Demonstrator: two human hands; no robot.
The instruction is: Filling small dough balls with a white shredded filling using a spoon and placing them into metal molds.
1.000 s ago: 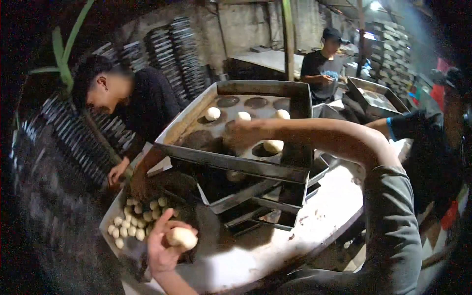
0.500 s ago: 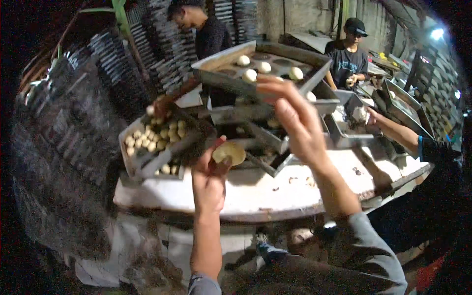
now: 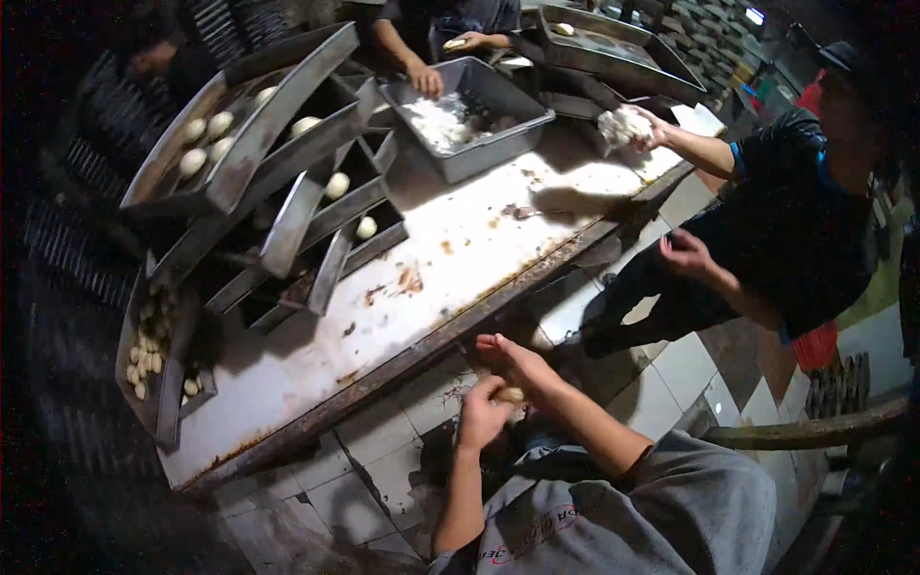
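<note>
Small pale dough ball (image 3: pixel 511 395) squeezed between my palms, below the table edge | my left hand (image 3: pixel 482 417) cupped under it, right hand (image 3: pixel 517 364) curled over | beyond: stained white worktable (image 3: pixel 460 259) | farther: stacked metal trays (image 3: pixel 287 182) with dough balls

Tiled floor (image 3: pixel 383 460), stained white worktable (image 3: pixel 450 259) (rusty-edged) — dim, dark surroundings

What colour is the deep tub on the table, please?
The deep tub is grey metal, seen in the head view.

Pale dough balls (image 3: pixel 206 142) in grey metal trays (image 3: pixel 240 163) on a rust-stained white table (image 3: pixel 460 249).
</note>
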